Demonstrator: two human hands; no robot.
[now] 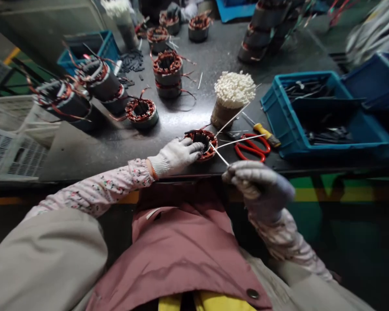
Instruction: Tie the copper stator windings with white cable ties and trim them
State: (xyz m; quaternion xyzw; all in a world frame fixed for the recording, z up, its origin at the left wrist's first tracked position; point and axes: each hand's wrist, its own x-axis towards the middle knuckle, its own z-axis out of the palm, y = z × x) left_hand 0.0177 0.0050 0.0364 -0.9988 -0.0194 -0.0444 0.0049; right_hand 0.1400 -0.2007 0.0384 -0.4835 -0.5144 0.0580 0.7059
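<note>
- The wound copper ring [208,154] sits by the table's [123,149] near edge, between the two hands; the left one is nearer, touching it, while the right stands apart, toward the near right.
- What matters most from where I stand is the white cord [219,155] joining ring and right hand: its long axis slants from the ring's right side out to the near right, looking quite straight.
- The right hand [262,183], gloved, has its fingers curled and seems to pinch the cord's near end, just off the table's edge.
- The left hand [178,156], gloved too, comes in from the left, fingers laid over the ring's left side and tips at its hole; I can't tell whether they grip the wall.
- The ring sits low, its hole facing up, so its axis looks roughly upright.
- Two more white strands [240,141] point away from its right side: one far right past the bundle of white-tipped sticks [233,88], one right over the red-handled cutters [252,150]. Whether they belong to the pinched cord, I can't tell.
</note>
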